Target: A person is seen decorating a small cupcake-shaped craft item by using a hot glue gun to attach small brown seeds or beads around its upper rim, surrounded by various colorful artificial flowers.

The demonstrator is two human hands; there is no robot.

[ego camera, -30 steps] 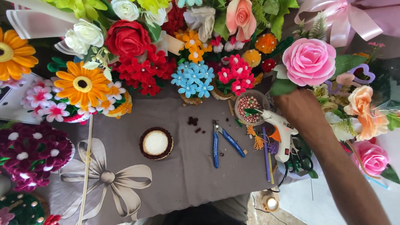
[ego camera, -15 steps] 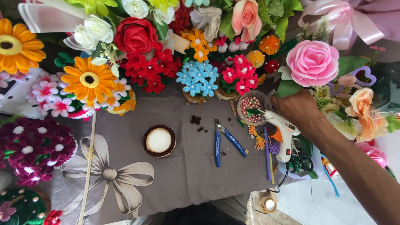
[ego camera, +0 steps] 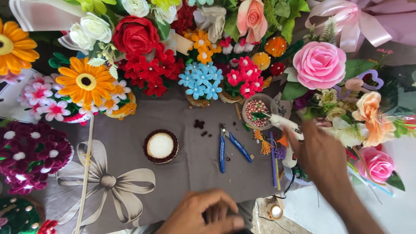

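Fingers (ego camera: 299, 134) of the right hand (ego camera: 323, 156) wrapped the white glue gun (ego camera: 284, 123), just beside the bead bowl (ego camera: 256, 110) on the grey counter (ego camera: 186, 173). Left hand (ego camera: 203, 214) curled shut near the front edge; its contents could not be told.

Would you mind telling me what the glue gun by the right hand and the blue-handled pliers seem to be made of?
Glue gun: apparently white moulded plastic, smooth and matte, orange at the trigger. Pliers: grey metal jaws, seemingly steel, with glossy blue handles, probably a rubbery or plastic coating. The right hand reaches the gun.
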